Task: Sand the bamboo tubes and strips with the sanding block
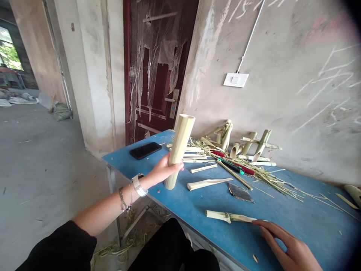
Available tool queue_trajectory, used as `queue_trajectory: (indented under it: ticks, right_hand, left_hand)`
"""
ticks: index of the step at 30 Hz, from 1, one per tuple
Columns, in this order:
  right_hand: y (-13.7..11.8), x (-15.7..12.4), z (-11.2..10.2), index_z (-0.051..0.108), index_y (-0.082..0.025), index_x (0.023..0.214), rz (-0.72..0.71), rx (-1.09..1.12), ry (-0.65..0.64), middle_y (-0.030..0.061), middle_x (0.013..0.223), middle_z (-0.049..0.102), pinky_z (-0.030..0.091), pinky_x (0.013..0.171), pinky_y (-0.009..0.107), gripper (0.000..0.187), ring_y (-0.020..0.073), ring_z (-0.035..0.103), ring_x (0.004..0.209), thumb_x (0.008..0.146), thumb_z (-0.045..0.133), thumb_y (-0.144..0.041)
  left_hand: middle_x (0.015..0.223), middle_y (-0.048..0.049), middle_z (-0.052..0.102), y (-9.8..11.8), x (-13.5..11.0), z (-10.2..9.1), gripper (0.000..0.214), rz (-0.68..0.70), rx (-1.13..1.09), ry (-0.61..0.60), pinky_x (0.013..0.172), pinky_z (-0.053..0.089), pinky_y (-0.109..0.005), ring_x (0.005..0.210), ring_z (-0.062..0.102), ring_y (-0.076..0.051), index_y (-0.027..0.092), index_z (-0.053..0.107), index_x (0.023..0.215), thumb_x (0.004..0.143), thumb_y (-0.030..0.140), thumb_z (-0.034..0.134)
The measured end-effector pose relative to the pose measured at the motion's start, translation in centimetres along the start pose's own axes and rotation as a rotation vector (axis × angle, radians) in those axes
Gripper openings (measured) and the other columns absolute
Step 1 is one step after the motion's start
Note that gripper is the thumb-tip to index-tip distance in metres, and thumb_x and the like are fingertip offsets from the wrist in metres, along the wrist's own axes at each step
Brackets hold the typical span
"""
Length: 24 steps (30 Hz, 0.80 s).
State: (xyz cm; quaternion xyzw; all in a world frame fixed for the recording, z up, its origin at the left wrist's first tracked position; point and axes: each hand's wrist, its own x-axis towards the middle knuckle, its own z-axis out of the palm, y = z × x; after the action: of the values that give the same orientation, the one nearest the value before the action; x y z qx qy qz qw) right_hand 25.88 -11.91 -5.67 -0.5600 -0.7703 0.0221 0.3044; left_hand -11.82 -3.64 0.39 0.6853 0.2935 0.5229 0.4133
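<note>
My left hand (168,168) is wrapped round a pale, peeled bamboo tube (182,139), holding it upright with a slight tilt at the table's near edge. The tube's open rim faces up. Lower right, my right hand (284,241) pinches the tapered right end of a bamboo stick (222,215) with a knobby node, which lies on the blue table (186,205). Just how the fingertips meet on that end is partly hidden. Between the hands lie a split bamboo piece (208,183) and a dark, flat rectangular piece (240,192).
A black phone (145,150) lies at the table's left end. Bamboo shavings (270,178), red-handled tools (245,168) and several cut bamboo pieces (226,135) spread along the wall side. Behind stands a dark red door (158,86) with torn plastic film.
</note>
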Motion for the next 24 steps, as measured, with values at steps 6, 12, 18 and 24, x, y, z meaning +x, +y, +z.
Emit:
queue_trajectory:
  ticks: [6, 12, 18, 24]
  right_hand:
    - [-0.2, -0.1, -0.1, 0.072, -0.023, 0.093, 0.001, -0.003, -0.019, 0.0038, 0.097, 0.074, 0.057, 0.078, 0.023, 0.036, 0.0204, 0.071, 0.087, 0.084, 0.05, -0.05]
    - [-0.3, -0.3, 0.0, 0.072, -0.023, 0.094, -0.009, -0.005, -0.012, 0.0038, 0.098, 0.074, 0.057, 0.079, 0.024, 0.036, 0.0205, 0.071, 0.087, 0.084, 0.05, -0.05]
    - [0.5, -0.4, 0.2, 0.071, -0.023, 0.097, -0.035, -0.015, -0.024, 0.0043, 0.103, 0.072, 0.057, 0.081, 0.023, 0.035, 0.02, 0.07, 0.091, 0.085, 0.05, -0.048]
    - [1.6, -0.5, 0.7, 0.071, -0.024, 0.101, -0.058, -0.021, -0.03, 0.0045, 0.107, 0.071, 0.056, 0.083, 0.023, 0.036, 0.0211, 0.069, 0.094, 0.087, 0.049, -0.048]
  left_hand:
    - [0.087, -0.0039, 0.061, -2.4, -1.0, -0.6, 0.035, -0.095, 0.09, -0.06, 0.072, 0.051, -0.034, 0.08, 0.062, -0.019, 0.017, 0.051, 0.105, 0.079, 0.033, 0.066]
    - [0.093, -0.007, 0.064, -3.2, -2.2, -0.6, 0.039, -0.13, 0.174, -0.046, 0.075, 0.051, -0.035, 0.088, 0.061, -0.023, 0.016, 0.055, 0.106, 0.075, 0.032, 0.071]
    - [0.086, -0.0037, 0.059, -3.5, -2.5, -0.1, 0.041, -0.179, 0.162, 0.084, 0.066, 0.052, -0.03, 0.078, 0.061, -0.019, 0.016, 0.048, 0.112, 0.081, 0.039, 0.061]
    - [0.105, -0.0099, 0.056, -2.1, -3.8, -0.1, 0.047, -0.115, 0.303, 0.203, 0.078, 0.055, -0.041, 0.092, 0.06, -0.025, 0.019, 0.04, 0.125, 0.084, 0.037, 0.055]
